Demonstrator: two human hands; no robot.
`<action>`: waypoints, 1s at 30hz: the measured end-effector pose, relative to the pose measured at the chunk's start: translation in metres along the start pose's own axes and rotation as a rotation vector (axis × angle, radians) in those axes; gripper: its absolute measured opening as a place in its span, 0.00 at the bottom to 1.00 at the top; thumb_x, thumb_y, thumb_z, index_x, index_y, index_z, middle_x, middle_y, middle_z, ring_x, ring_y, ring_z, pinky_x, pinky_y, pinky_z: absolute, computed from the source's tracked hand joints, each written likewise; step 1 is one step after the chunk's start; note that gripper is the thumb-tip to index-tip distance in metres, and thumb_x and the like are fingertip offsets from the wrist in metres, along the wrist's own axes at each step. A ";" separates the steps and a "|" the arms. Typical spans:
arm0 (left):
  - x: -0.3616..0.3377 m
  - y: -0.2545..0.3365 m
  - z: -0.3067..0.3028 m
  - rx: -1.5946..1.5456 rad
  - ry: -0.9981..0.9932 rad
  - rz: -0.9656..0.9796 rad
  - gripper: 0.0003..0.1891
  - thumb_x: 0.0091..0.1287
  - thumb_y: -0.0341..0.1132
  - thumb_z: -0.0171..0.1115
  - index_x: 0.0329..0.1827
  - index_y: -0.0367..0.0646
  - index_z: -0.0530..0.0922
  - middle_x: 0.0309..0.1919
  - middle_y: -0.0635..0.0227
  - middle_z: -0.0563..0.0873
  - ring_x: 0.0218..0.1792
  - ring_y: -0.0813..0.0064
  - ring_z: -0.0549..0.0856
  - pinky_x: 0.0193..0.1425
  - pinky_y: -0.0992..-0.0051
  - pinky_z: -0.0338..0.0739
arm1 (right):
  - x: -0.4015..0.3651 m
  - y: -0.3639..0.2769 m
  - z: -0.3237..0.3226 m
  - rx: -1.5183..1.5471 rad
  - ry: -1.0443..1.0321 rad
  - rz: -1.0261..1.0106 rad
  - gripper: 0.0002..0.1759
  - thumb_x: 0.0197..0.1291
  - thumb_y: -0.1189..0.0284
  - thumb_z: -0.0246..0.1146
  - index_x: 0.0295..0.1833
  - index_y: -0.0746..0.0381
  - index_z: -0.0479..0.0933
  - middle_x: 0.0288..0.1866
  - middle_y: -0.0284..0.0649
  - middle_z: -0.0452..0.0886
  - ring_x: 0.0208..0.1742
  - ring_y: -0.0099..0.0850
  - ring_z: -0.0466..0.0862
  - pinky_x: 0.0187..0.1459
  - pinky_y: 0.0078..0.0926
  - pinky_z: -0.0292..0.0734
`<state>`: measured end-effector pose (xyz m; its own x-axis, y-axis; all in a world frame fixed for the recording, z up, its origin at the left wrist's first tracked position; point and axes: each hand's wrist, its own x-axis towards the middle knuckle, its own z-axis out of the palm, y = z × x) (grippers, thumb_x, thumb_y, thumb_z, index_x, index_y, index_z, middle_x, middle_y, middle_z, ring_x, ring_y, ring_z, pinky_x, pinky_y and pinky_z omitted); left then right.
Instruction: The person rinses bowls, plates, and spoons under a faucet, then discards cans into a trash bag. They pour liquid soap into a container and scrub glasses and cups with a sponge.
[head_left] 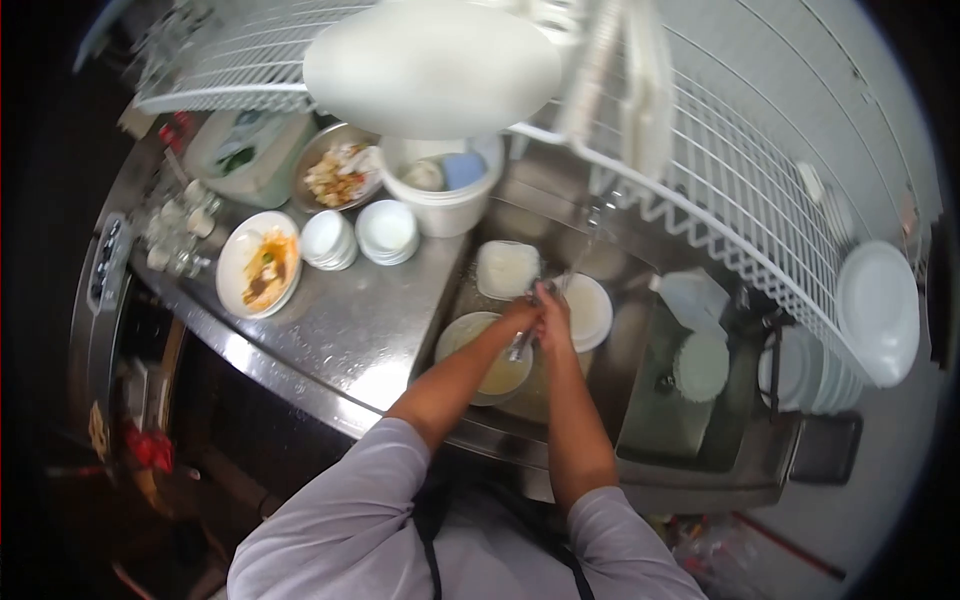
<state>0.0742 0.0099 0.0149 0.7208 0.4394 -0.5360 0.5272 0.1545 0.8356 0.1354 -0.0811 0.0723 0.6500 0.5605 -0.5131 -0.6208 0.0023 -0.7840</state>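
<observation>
R hand [552,318] was curled tight round a shiny metal item [517,347], its end jutting out btwn the forearms. L hand [521,315] touched R hand, fingers bent; couldn't tell its grip. Item was in the sink [462,292] area, over a white bowl [453,336] w/ cloudy liquid, nr a sq. white dish [507,268]. Stacked cups [387,232] stood on the bench [370,310].

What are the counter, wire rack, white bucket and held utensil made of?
Counter: likely stainless steel, glossy; grey with bright glare.
Wire rack: probably coated metal, white; thin rods.
White bucket: likely plastic, opaque, smooth; thick rim.
Held utensil: perhaps polished metal; silvery glints, though blurred.
</observation>
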 end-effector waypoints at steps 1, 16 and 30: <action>-0.009 0.013 0.003 0.144 0.066 0.049 0.25 0.61 0.45 0.68 0.53 0.30 0.84 0.45 0.51 0.91 0.42 0.57 0.91 0.47 0.62 0.84 | 0.014 0.010 -0.014 0.030 -0.068 0.052 0.28 0.60 0.60 0.76 0.60 0.62 0.78 0.42 0.37 0.85 0.30 0.25 0.83 0.18 0.22 0.70; -0.098 0.039 -0.063 -0.165 0.436 0.291 0.13 0.66 0.37 0.68 0.48 0.38 0.82 0.27 0.61 0.88 0.24 0.69 0.87 0.31 0.66 0.81 | -0.050 0.029 0.032 0.151 -0.211 -0.035 0.31 0.75 0.50 0.57 0.71 0.62 0.71 0.61 0.45 0.84 0.65 0.39 0.80 0.64 0.43 0.74; -0.186 0.131 -0.535 -0.438 1.084 0.435 0.14 0.70 0.39 0.66 0.41 0.34 0.79 0.24 0.63 0.84 0.25 0.66 0.83 0.33 0.60 0.78 | -0.193 0.099 0.041 -0.553 -0.160 -0.040 0.15 0.75 0.68 0.62 0.60 0.66 0.80 0.45 0.42 0.88 0.40 0.29 0.88 0.44 0.27 0.83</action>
<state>-0.2319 0.4220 0.2889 -0.0541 0.9985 -0.0039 -0.0056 0.0036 1.0000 -0.0698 -0.1553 0.1083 0.5673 0.6872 -0.4537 -0.2479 -0.3829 -0.8899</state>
